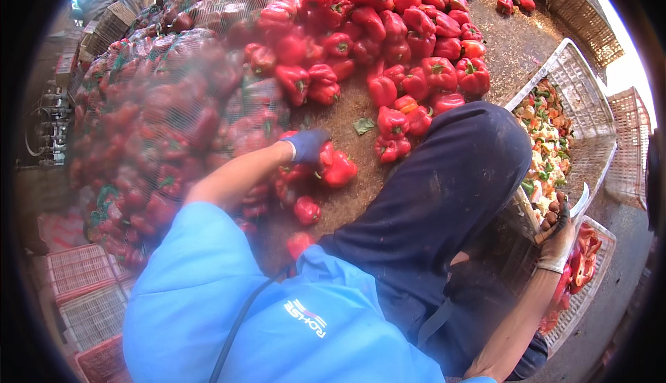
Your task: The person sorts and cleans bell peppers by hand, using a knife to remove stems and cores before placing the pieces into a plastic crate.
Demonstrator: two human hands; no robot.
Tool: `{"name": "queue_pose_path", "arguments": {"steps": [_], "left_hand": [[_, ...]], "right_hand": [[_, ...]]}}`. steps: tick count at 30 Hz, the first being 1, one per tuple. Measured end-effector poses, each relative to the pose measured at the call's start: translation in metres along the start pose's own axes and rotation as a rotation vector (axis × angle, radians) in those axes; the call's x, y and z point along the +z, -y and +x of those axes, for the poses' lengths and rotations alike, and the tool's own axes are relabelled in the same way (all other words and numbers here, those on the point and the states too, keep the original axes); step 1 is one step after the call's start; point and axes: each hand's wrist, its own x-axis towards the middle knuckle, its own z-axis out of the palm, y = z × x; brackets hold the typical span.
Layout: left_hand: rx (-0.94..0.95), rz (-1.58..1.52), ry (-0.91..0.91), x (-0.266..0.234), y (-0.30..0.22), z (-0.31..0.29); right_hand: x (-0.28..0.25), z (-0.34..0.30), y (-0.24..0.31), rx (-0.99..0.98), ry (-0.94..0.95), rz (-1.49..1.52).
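Note:
My left hand, in a blue glove, reaches over red bell peppers left of my knee. It is at the edge of a red bell pepper; its fingers are smeared, so a grip cannot be made out. My right hand, in a dirty pale glove with dark fingers, is closed on a knife with a pale curved blade; the handle is hidden. This hand is by the near corner of a white plastic crate holding pepper cores and scraps. Below it, another crate contains red pepper pieces.
A large heap of red bell peppers spreads ahead. Green mesh sacks full of peppers are piled at the left. Stacked crates stand at the lower left, and another crate at the far right. A green leaf lies on the floor.

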Motion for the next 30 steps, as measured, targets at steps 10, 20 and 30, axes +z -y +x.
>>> {"name": "queue_pose_path", "arguments": {"steps": [10, 20, 30], "left_hand": [[-0.108, -0.282, -0.024, 0.031, 0.015, -0.013], [0.307, -1.606, -0.351, -0.086, -0.039, -0.024], [0.864, -1.427, -0.516, -0.28, -0.292, -0.018]], "right_hand": [[-0.01, 0.007, -0.007, 0.049, -0.009, 0.227], [-0.002, -0.02, 0.014, 0.027, 0.055, 0.194], [0.162, -0.106, 0.189, -0.326, 0.19, 0.043]]}}
